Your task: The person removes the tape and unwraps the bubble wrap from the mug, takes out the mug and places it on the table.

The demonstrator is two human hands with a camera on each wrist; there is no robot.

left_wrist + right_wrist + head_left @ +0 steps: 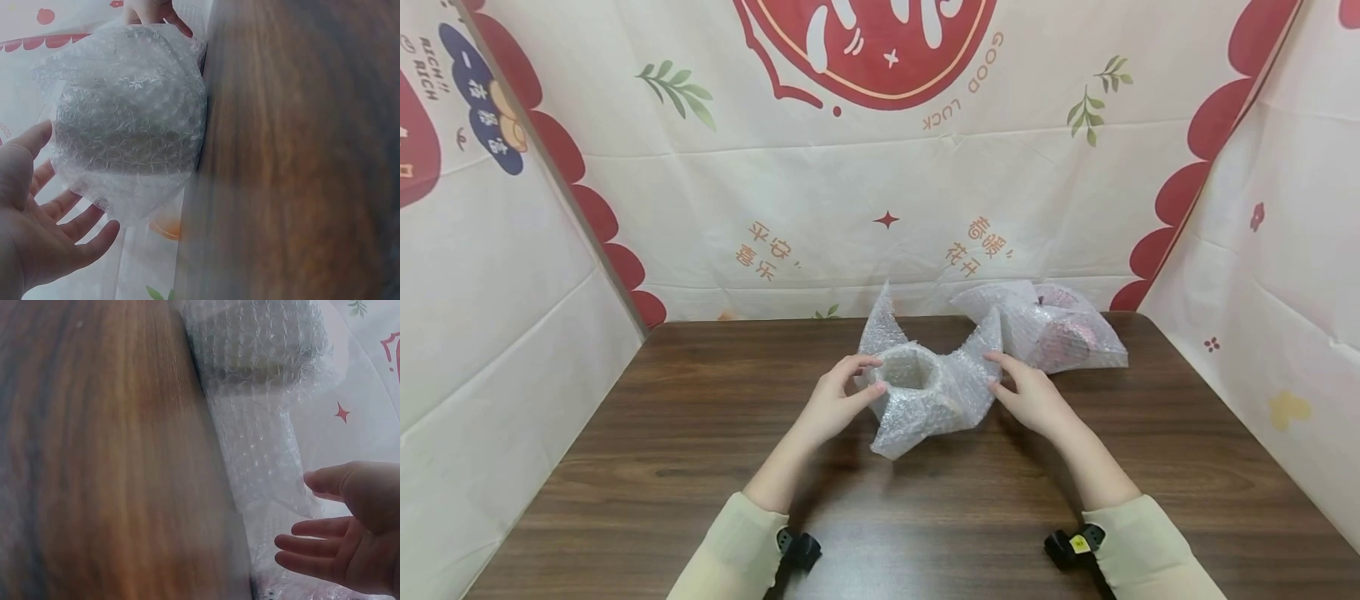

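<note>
A bundle of clear bubble wrap [917,417] sits on the table, wrapped round a thing whose kind cannot be told. Its top has a round opening, and loose corners stick out at the back, front and right. At its left side is my left hand [833,400], fingers spread and softly bent; in the left wrist view the fingertips [111,230] touch the wrap or lie very near it. By the right flap, my right hand [1033,400] has its thumb and fingers apart. The right wrist view shows the thumb [322,480] close to the wrap's edge, with nothing gripped.
A second bubble-wrapped bundle [1067,333], with something pink and red inside, lies at the back right of the brown wooden table [700,467]. Printed cloth walls [880,183] stand behind the table and on both sides.
</note>
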